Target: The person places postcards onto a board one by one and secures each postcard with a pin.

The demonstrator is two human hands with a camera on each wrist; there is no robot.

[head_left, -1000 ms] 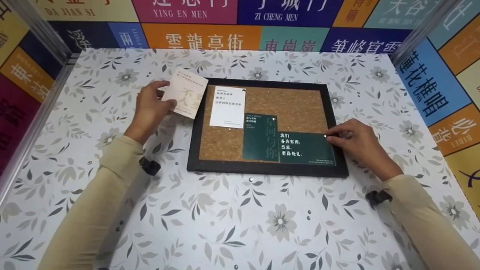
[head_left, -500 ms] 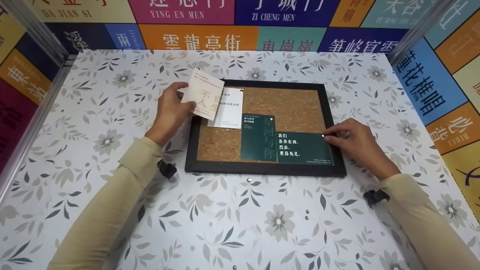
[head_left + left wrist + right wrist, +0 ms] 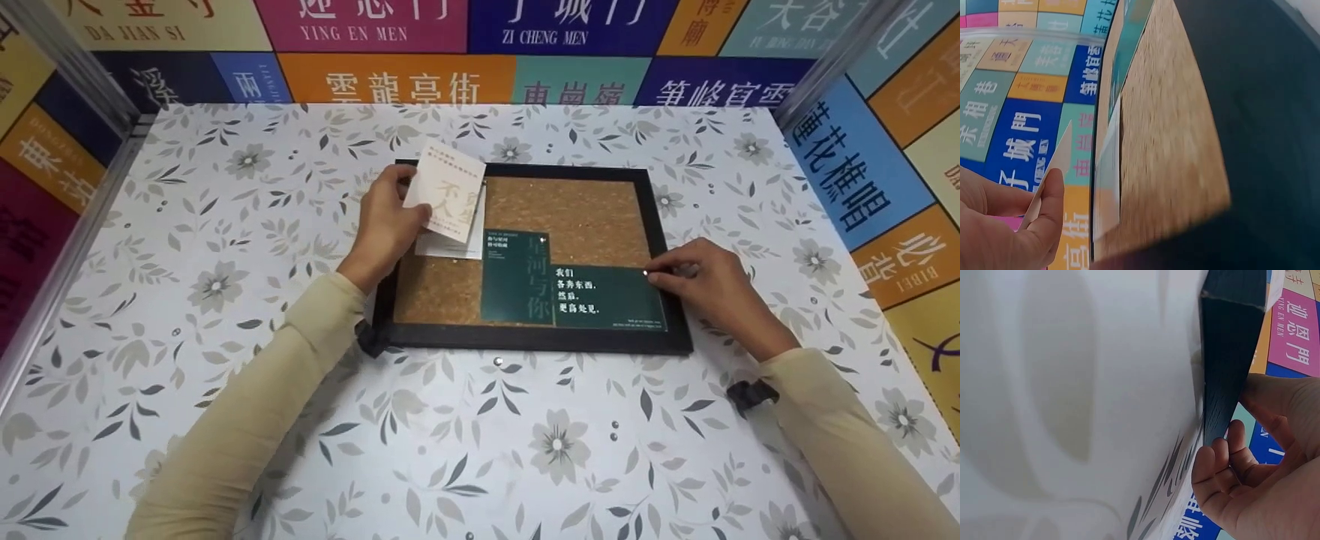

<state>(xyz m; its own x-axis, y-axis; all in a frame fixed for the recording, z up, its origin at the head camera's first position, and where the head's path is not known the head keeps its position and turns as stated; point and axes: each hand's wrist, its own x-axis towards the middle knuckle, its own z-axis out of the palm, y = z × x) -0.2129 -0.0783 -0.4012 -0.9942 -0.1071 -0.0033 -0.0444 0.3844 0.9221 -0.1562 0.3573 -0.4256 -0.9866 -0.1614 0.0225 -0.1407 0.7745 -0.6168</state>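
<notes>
My left hand [image 3: 394, 221] pinches a cream card [image 3: 448, 193] with printed characters, thumb in front, held tilted over the upper left of a black-framed corkboard [image 3: 592, 214]. Below it, a white card [image 3: 450, 246] lies on the cork, mostly covered. Thumb and forefinger of my right hand [image 3: 701, 281] pinch a small white pushpin [image 3: 645, 273] at the top right corner of a wide green card [image 3: 611, 300]. A tall green card [image 3: 514, 281] lies beside that one, with a pin near its top right. In the right wrist view, the frame's edge [image 3: 1230, 354] hides those fingertips.
A small shiny pin [image 3: 498, 361] lies on the floral tabletop [image 3: 465, 427] just in front of the frame. Colourful panels with large characters [image 3: 397, 79] stand along the back and both sides of the table.
My left hand has carried the cream card rightward, from beside the frame to above the white card, covering most of it. My right hand stays at the green card's corner.
</notes>
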